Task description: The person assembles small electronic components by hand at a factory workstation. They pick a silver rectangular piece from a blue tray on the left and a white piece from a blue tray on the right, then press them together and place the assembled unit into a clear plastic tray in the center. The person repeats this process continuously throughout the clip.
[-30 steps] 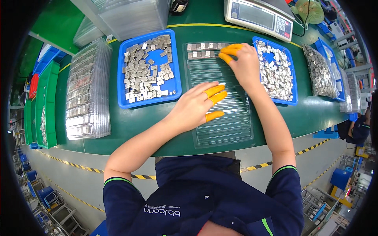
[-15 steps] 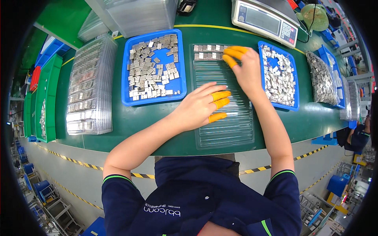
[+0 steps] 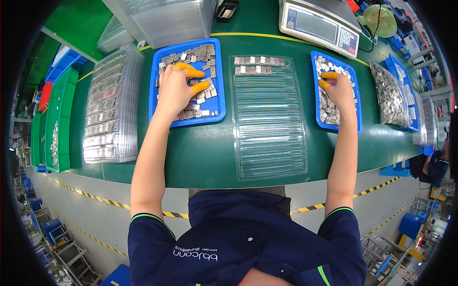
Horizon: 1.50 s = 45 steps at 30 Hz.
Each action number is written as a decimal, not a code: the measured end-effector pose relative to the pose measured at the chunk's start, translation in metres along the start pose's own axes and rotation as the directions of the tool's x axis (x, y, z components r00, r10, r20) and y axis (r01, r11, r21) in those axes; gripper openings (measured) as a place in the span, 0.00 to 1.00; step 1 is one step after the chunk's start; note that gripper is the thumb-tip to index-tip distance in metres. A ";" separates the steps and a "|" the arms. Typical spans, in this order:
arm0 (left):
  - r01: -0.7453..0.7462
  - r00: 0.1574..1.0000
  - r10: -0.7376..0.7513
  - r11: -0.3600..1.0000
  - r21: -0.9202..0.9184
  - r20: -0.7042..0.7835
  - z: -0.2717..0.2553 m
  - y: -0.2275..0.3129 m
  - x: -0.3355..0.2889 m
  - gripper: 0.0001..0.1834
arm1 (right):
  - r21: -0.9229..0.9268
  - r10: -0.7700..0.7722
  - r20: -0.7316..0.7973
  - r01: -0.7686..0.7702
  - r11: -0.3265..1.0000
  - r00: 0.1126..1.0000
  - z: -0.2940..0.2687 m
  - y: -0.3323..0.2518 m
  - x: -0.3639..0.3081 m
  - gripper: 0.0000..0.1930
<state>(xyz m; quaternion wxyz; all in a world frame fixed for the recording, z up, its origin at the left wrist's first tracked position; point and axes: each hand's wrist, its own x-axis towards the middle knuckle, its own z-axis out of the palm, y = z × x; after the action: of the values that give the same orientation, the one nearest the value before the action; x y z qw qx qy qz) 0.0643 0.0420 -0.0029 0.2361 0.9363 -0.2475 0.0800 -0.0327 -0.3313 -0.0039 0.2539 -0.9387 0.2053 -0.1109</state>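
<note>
Both hands have been moved off the clear tray (image 3: 268,119), the left hand (image 3: 177,90) now spread, fingers loose, over small stiff metal parts (image 3: 205,52) in the upper-left blue bin (image 3: 217,102), the right hand (image 3: 338,90) curled in the right bin (image 3: 359,121), its grasp unclear; such light parts are probably best pinched by their edges.

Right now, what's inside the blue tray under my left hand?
The blue tray holds loose small grey metal parts. The left hand rests on them, hiding the pieces beneath its palm.

Green workbench (image 3: 200,157) above grey floor (image 3: 95,219) with hazard stripes.
</note>
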 end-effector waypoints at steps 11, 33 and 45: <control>0.194 0.981 -0.165 0.891 -0.411 0.105 -0.004 0.011 0.003 0.10 | 0.010 0.085 -0.139 -0.084 0.996 0.987 -0.009 -0.012 -0.004 0.13; 0.345 0.935 -0.062 0.377 -0.859 0.348 -0.003 0.046 -0.008 0.15 | 0.369 -0.014 -0.260 0.112 0.923 0.966 0.004 -0.013 -0.001 0.13; 0.305 0.944 -0.171 0.140 -0.942 0.280 0.005 0.056 -0.012 0.17 | 0.751 -0.162 0.192 -0.038 0.659 0.968 0.033 -0.092 -0.048 0.12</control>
<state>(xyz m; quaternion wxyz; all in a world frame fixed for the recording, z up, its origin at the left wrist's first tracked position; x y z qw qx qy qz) 0.0261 0.0015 0.0125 0.7734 0.5981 -0.1017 -0.1838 -0.0347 -0.2233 0.0111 0.6368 -0.7632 0.0764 -0.0790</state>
